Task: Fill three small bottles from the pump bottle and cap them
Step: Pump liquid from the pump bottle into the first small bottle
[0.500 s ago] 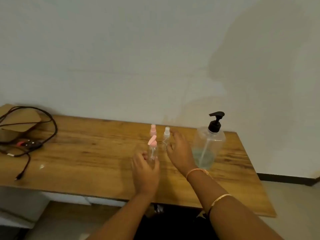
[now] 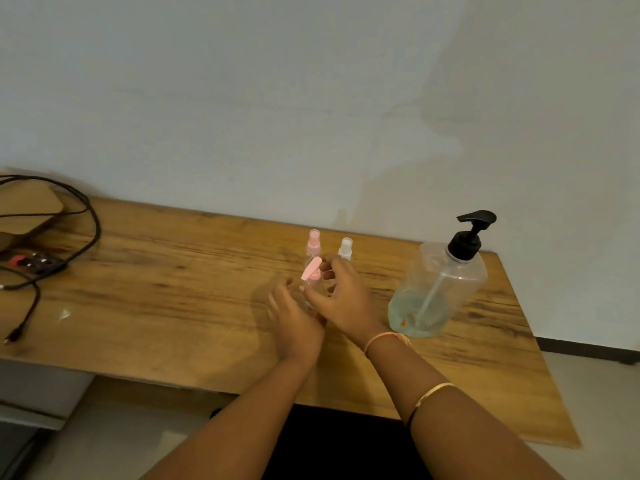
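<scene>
Gripping small clear plastic bottle with open pink flip-cap (image 2: 310, 271) mid wooden table (image 2: 173, 289), right hand (image 2: 346, 301) wrapped round it; no telling grip of left hand (image 2: 294, 322). Might knock over pink-topped bottle (image 2: 314, 242) just behind.

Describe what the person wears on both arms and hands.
Both forearms are bare, with no sleeves or gloves showing. At the wrist of the right hand sits a thin orange-pink bangle; a thin gold bangle sits higher up that forearm. The left hand and its arm wear nothing.

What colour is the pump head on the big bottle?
Black; the pump head shows best in the head view.
</scene>
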The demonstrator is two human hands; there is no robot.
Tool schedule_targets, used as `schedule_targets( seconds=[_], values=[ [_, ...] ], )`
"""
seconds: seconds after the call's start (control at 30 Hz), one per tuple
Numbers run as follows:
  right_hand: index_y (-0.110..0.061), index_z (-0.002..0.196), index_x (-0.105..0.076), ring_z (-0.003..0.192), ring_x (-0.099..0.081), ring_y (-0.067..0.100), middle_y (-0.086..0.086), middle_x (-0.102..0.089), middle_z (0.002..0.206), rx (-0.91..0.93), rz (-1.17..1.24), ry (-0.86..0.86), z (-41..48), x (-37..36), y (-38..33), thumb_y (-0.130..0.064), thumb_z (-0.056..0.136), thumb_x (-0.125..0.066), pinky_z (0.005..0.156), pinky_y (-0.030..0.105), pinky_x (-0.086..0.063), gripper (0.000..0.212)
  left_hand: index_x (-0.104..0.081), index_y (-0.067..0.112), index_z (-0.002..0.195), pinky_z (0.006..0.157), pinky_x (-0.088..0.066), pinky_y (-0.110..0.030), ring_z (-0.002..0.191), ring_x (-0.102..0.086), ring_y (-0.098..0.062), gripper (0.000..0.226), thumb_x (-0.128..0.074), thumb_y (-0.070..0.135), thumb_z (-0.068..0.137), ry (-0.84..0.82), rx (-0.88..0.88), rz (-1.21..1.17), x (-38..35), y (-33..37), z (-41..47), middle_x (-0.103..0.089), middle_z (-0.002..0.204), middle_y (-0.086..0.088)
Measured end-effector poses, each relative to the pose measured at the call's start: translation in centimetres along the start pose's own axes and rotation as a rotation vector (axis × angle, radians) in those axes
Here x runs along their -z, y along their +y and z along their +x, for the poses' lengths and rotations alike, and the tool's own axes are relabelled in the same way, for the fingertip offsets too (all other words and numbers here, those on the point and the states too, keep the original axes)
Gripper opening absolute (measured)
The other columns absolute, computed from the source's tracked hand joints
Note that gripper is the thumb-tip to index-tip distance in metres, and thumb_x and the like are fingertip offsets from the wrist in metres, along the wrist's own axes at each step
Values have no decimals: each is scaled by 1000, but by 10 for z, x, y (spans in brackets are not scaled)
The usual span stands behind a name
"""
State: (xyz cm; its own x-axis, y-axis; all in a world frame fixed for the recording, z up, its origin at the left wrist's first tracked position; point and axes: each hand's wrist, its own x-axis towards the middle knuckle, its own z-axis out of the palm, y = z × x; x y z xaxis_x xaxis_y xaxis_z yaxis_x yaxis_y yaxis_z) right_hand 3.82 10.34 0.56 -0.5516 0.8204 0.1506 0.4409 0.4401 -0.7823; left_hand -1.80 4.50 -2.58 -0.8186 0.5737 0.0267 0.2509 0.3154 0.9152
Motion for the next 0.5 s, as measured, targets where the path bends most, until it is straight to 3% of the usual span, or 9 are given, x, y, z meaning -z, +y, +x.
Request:
schedule_targets(
  seconds=[0.07, 0.17, 0.27, 0.37, 0.5],
  values=[
    [-15, 119, -53, 95, -53, 11, -2, -56, 108, 5, -44, 24, 3, -4, -4, -30, 81, -68, 80, 30, -49, 43, -54, 7, 114, 76, -47, -37, 100, -54, -24, 36, -50, 33, 89, -53, -4, -35, 0, 3, 9, -54, 111, -8],
    [-13, 112, -56, 89, -52, 11, -3, -54, 100, -4, -104, 53, 5, -7, -6, -28, 84, -66, 70, 21, -42, 33, -63, 15, 102, 58, -41, -24, 84, -60, -15, 21, -49, 28, 94, -115, 48, -116, 0, 8, 15, -63, 91, 3],
    [-15, 101, -58, 81, -49, 8, -8, -50, 90, -8, -187, 82, 3, -6, -5, -30, 87, -64, 58, 15, -30, 21, -65, 17, 100, 60, -42, -25, 78, -58, -13, 17, -50, 18, 94, -146, 48, -116, 4, 9, 14, -64, 84, 4],
    [-15, 97, -60, 79, -49, 8, -8, -51, 87, 12, -206, 80, 4, -4, -6, -27, 88, -62, 56, 12, -29, 15, -65, 15, 108, 68, -51, -33, 82, -60, -18, 21, -52, 12, 93, -184, 30, -26, 7, 7, 18, -64, 86, 1],
    [-12, 100, -61, 78, -45, 7, -7, -52, 87, 37, -218, 17, 8, -1, -7, -19, 89, -61, 58, 10, -31, 14, -64, 7, 108, 61, -45, -25, 75, -57, -14, 20, -57, 9, 90, -249, 18, 19, 10, 4, 24, -59, 79, 5]
  ],
)
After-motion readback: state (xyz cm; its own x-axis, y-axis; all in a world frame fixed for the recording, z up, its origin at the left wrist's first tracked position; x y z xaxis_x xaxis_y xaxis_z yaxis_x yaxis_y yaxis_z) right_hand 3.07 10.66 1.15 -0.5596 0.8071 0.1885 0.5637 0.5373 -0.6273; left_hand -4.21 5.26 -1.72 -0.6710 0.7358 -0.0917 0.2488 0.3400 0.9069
